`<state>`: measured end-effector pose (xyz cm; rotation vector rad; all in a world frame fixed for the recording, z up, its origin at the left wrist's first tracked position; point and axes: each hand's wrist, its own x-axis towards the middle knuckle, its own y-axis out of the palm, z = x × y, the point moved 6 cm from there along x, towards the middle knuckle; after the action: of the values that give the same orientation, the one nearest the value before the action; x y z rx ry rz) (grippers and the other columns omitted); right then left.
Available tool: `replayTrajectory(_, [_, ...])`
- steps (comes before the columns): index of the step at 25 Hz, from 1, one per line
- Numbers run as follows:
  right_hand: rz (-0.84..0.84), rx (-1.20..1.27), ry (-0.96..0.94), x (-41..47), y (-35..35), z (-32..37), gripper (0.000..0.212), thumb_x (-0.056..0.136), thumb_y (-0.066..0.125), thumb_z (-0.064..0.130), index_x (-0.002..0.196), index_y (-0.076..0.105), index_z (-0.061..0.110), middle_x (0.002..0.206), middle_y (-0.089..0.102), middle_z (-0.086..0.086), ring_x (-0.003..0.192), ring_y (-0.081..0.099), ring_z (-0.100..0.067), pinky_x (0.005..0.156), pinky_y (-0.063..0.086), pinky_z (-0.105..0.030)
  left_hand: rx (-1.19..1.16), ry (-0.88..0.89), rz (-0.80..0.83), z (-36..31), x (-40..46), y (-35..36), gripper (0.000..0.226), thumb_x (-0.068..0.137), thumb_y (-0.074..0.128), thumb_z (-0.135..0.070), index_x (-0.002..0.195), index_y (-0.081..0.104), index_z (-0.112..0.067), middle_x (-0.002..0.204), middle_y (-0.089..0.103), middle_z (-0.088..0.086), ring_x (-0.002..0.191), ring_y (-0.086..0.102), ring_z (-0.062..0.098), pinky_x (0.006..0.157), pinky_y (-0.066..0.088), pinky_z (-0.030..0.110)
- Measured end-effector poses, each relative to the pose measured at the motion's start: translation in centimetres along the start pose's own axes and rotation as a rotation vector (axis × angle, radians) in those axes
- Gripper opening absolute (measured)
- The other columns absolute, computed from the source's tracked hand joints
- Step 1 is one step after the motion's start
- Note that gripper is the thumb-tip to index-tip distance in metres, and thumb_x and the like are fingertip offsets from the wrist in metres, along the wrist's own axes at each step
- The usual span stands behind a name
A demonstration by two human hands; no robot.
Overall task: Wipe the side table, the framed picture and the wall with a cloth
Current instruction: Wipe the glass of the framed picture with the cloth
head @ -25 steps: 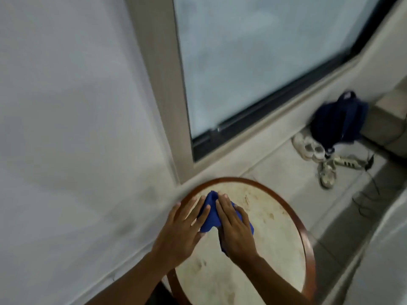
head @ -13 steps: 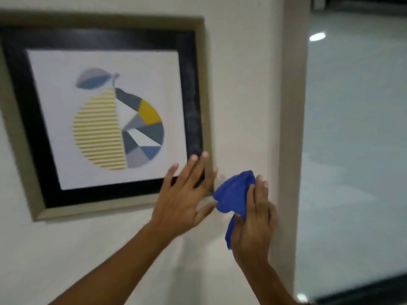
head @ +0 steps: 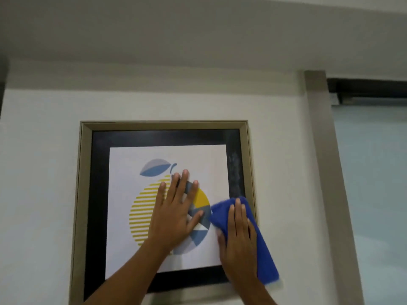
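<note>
Both your hands lie flat on the picture (head: 154,137); left hand (head: 176,214) spread bare; right hand (head: 239,241) presses the cloth (head: 264,256), fingers together.

Wall (head: 277,172) bare right of frame (head: 84,194) — pillar (head: 323,172) bounds it, seemingly.

A beige vertical post (head: 325,172) runs down the view at three o'clock, with frosted pale glass (head: 374,194) beyond it toward four o'clock, a dark track (head: 370,90) at two o'clock, and the ceiling (head: 198,25) at twelve.
</note>
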<state>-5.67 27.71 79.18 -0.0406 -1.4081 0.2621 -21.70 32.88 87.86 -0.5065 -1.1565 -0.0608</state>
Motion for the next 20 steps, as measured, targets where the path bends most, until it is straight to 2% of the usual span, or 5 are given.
replayTrajectory(3, [0.033,0.005,-0.026,-2.8,1.4,-0.6,0.076,0.096,0.023,0.058,0.155,0.001,0.014,0.164,0.000,0.002,0.149,0.007,-0.016,0.116,0.011,-0.028,-0.007,0.002,-0.009,0.0,-0.2,0.4,0.077,0.097,0.027,-0.067,0.159,0.016,-0.023,0.169,0.005,0.008,0.155,0.003,0.033,0.122,0.006,0.055])
replayTrajectory(8, [-0.008,0.020,0.016,4.3,0.1,0.9,0.065,0.100,0.021,0.048,0.153,0.018,0.011,0.162,0.013,-0.002,0.142,0.033,-0.026,0.112,0.025,-0.036,-0.005,0.013,-0.020,-0.1,-0.4,0.5,0.076,0.096,0.025,-0.068,0.158,0.020,-0.023,0.169,0.008,0.008,0.154,0.007,0.033,0.121,0.013,0.057])
replayTrajectory(13, [-0.100,0.014,0.001,19.7,-2.8,3.9,0.066,0.101,0.028,0.044,0.155,0.010,0.012,0.164,0.005,-0.003,0.150,0.007,-0.019,0.118,0.019,-0.039,0.001,0.009,-0.044,0.1,-0.3,0.6,0.076,0.096,0.028,-0.068,0.158,0.021,-0.026,0.169,0.011,0.007,0.154,0.008,0.033,0.120,0.011,0.055])
replayTrajectory(18, [-0.117,0.026,0.061,6.3,0.1,1.7,0.071,0.098,0.023,0.055,0.154,0.012,0.013,0.162,0.013,-0.002,0.145,0.028,-0.023,0.114,0.027,-0.041,0.023,0.025,-0.066,0.0,-0.7,0.4,0.077,0.095,0.031,-0.067,0.158,0.021,-0.025,0.168,0.012,0.007,0.154,0.008,0.032,0.121,0.009,0.054])
replayTrajectory(20, [-0.115,0.054,0.053,-0.8,0.8,1.0,0.072,0.097,0.012,0.061,0.155,0.004,0.020,0.163,0.006,0.005,0.143,0.028,-0.022,0.117,0.014,-0.034,0.019,0.028,-0.056,-0.2,-0.7,0.2,0.076,0.095,0.030,-0.066,0.158,0.022,-0.024,0.168,0.013,0.008,0.154,0.009,0.033,0.121,0.011,0.056])
